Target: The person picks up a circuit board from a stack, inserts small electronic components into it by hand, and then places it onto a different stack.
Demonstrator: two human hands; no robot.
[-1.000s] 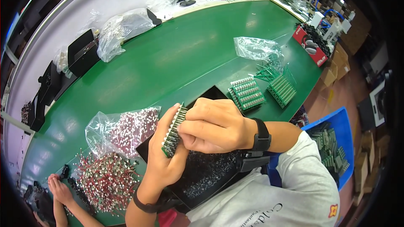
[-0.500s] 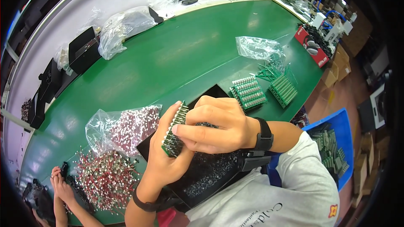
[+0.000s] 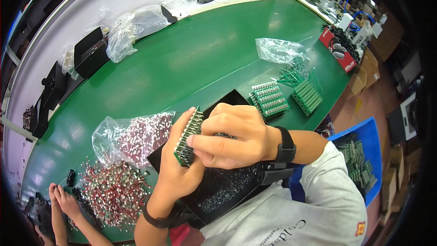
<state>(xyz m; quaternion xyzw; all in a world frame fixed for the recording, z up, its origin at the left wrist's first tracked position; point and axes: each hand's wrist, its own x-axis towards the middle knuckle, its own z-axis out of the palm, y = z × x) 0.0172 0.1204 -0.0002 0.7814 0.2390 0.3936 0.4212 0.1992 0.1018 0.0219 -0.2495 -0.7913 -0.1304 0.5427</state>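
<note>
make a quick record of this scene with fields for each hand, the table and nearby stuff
left hand: grips a pin-lined green board
right hand: fingers at the board's pins; any part pinched is hidden
below hands: black box with small pieces
green table, left: bagged wires, loose wire pile
table, right: more green boards
beside table: blue bin
lower left: another person's hands
</note>
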